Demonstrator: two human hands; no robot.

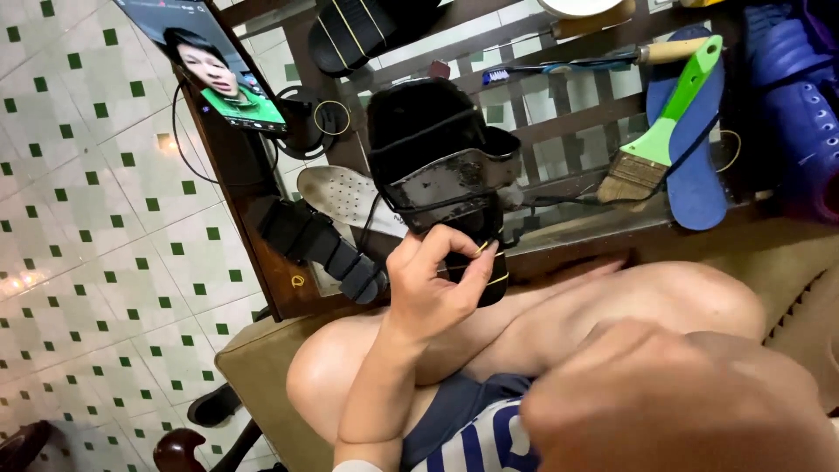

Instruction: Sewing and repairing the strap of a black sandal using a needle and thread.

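The left grip [437, 280] is closed around the black sandal [441, 183], which blocks the way straight ahead. Just to its left, a loose black strap piece [319, 246] and a white insole [345, 194] crowd the surface [577, 229]. To its right, open glass lies free as far as the green-handled brush [666, 131] and blue insole [699, 175]. Beyond the sandal, another black sandal [363, 31] and a toothbrush [559, 68] lie across the far side. The right grip [673, 402], blurred, fills the near space.
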